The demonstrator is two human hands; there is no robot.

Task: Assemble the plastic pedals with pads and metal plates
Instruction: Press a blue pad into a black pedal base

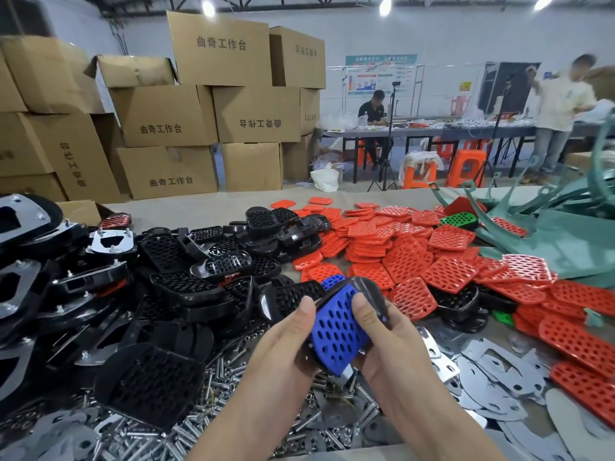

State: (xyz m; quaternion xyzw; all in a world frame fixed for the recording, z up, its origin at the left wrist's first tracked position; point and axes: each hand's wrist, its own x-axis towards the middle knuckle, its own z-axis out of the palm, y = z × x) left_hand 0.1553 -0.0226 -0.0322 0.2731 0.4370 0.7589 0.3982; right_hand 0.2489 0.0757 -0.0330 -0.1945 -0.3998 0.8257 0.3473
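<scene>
Both hands low at 6 o'clock, gripping a blue pad [336, 331] against a black pedal [367, 287]: left hand [283, 337] curled round the left edge with thumb on top, right hand [386, 341] curled round the right edge, thumb pressed on the pad. Directly beneath, from 6 to 7 o'clock, a litter of bolts [226, 387]; at 4 o'clock, flat metal plates [499, 367]. Heaped at 9 o'clock, loose pedals [186, 287]; at 2 o'clock, red pads [409, 261]; at 11 o'clock, stacked cardboard boxes [163, 114].

Bare forearms, left hand [287, 344] and right hand [382, 341], short thumbnails.
</scene>
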